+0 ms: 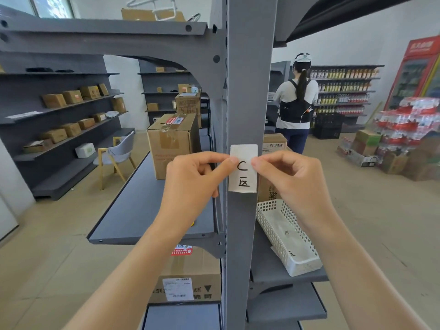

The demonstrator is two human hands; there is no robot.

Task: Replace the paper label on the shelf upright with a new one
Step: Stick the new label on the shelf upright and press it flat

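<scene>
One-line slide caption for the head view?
Both hands, left hand and right hand, pinch a handwritten paper label against the grey shelf upright.

Two hands, left (190, 179) and right (292, 177), one paper label (244, 177), one shelf upright (247, 91), one white basket (285, 236) right of the fingers (234, 160).

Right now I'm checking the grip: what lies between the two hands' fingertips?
In the head view, only the paper label on the shelf upright lies between the left hand and right hand.

grey shelf (266, 265) bearing white basket (285, 236)
</scene>
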